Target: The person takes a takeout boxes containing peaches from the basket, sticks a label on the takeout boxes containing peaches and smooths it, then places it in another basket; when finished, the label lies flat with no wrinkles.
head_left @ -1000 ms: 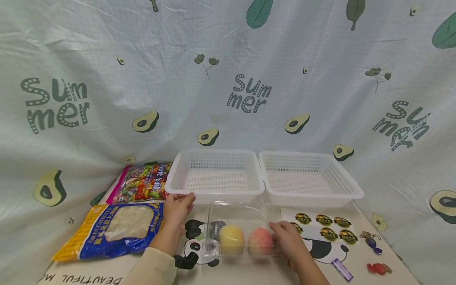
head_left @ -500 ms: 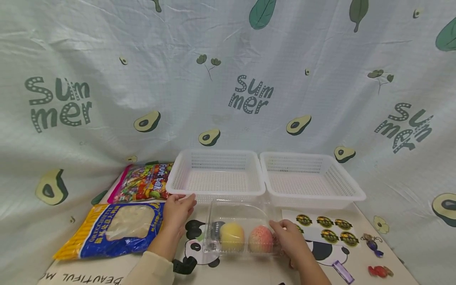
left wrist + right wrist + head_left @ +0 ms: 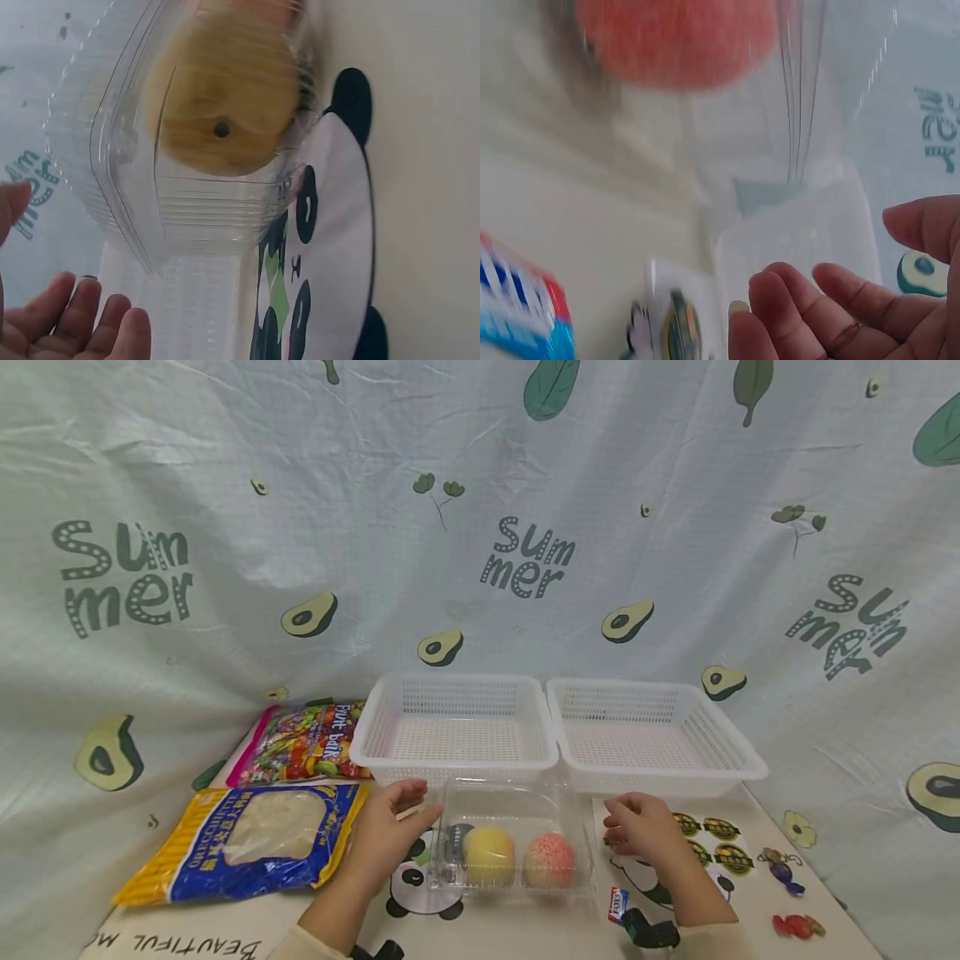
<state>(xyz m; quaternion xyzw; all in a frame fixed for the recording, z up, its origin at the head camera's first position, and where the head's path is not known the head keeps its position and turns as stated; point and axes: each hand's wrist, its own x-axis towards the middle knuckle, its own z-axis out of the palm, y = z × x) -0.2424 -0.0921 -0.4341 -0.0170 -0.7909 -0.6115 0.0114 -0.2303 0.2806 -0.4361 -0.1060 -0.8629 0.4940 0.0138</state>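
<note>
While flanked by both hands, clear plastic clamshell box (image 3: 513, 847) lay between them, long axis left to right. Left hand (image 3: 393, 831) open, relaxed, just beside its left end, nearer. Right hand (image 3: 645, 827) loosely curled, empty, slightly apart. Inside: yellow round fruit (image 3: 488, 855) leftward, pink round fruit (image 3: 549, 860) rightward. Beyond fingertips, two white mesh baskets (image 3: 457, 731), nothing inside.

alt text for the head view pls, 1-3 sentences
Two bare hands hover either side of a clear plastic clamshell box holding a yellow peach and a pink peach; the left hand and right hand hold nothing. Behind stand two empty white baskets, with two snack bags at left and a sticker sheet at right.
</note>
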